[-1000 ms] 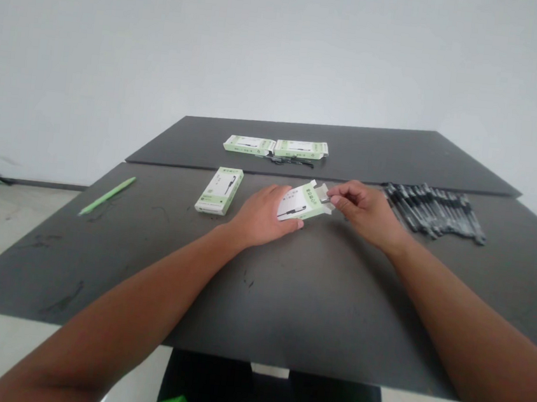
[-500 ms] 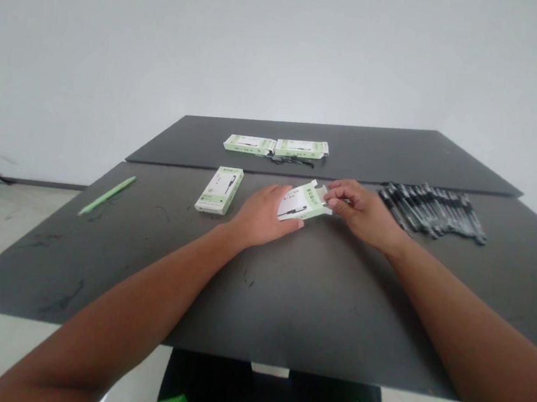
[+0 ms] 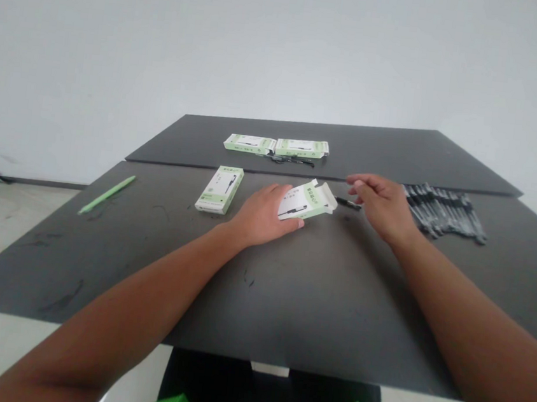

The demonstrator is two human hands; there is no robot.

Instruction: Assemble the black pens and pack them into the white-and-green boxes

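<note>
My left hand [image 3: 267, 217] is wrapped round a white and green pen box [image 3: 304, 201], which lies tilted on the table with its flaps open to the right. Beyond the flaps a black pen [image 3: 349, 204] shows on the tabletop; I cannot tell whether its left end is inside the box. Just above the pen's right end is my right hand [image 3: 378, 203], its fingers slightly bent and apart with nothing between them. Behind that hand spreads a row of clear pens with black parts [image 3: 447, 213].
A closed pen box [image 3: 220, 189] lies left of my left hand, and a light green pen [image 3: 106, 195] farther left. At the back are two more boxes [image 3: 249, 144] [image 3: 301, 148] with a few black pens [image 3: 292, 160] before them. A seam crosses the dark table [image 3: 287, 292].
My right hand has moved right, away from the box's open end. The flap and a black pen beside it have come into sight. My left hand and its box have stayed put.
</note>
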